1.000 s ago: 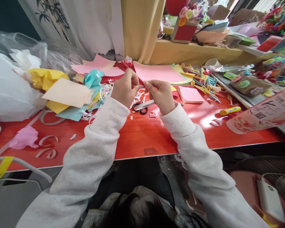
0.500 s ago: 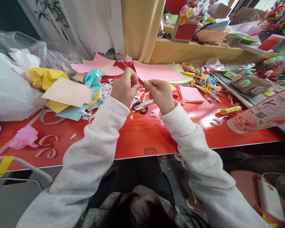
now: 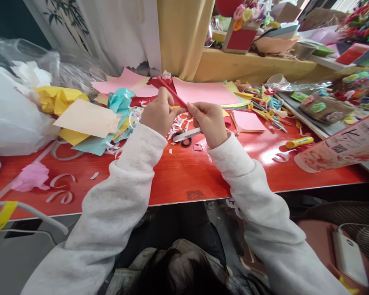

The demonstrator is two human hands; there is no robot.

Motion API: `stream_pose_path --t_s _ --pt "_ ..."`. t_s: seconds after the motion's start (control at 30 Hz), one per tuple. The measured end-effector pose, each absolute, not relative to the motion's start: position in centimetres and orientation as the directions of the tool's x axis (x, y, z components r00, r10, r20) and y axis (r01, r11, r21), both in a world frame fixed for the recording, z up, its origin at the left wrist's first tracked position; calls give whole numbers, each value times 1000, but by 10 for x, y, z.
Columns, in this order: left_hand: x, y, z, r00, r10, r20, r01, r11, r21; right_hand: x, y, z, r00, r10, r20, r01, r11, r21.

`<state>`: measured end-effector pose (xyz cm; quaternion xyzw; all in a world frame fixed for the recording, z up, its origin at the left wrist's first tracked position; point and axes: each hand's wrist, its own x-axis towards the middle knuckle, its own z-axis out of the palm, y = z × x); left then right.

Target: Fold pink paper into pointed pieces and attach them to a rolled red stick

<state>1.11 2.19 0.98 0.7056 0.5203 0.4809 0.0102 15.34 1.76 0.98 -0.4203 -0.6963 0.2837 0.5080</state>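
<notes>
A thin red strip (image 3: 176, 95), which looks like rolled or folded paper, runs slantwise between my hands. My right hand (image 3: 211, 123) pinches its near end between thumb and forefinger. Curled beside it, my left hand (image 3: 160, 111) has its thumb and forefinger closed at the same end, close to the right fingertips. A pointed silver blade (image 3: 187, 135) sticks out leftward from under my right hand; its handle is hidden. Below it, black-handled scissors (image 3: 186, 141) lie on the red table (image 3: 184, 180) among white paper scraps (image 3: 180, 123).
A pink paper stack (image 3: 248, 121) and a yellow tube (image 3: 299, 142) lie to the right, near a tilted printed cup (image 3: 338, 143). Coloured papers (image 3: 86, 119) and a white plastic bag (image 3: 15, 114) fill the left. Large pink sheets (image 3: 204, 92) lie behind my hands.
The red strip has swung into fuller view, now standing out above my left hand. My left hand has shifted slightly leftward; my right hand has hardly moved.
</notes>
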Motion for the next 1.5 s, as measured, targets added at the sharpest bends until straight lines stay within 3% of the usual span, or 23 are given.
stream_pose_path --t_s 0.33,0.63,0.83,1.5 --pt "10 11 26 106 892 440 443 -438 782 158 23 9 -97 863 496 232 504 -832" --pt "14 16 21 33 891 454 334 -438 835 154 17 11 -108 854 508 292 516 -805" --pt "14 16 21 64 946 317 220 -324 920 154 17 10 -125 838 531 313 541 -780" --pt "10 14 22 117 871 477 273 -490 828 157 21 9 -107 801 589 354 584 -731"
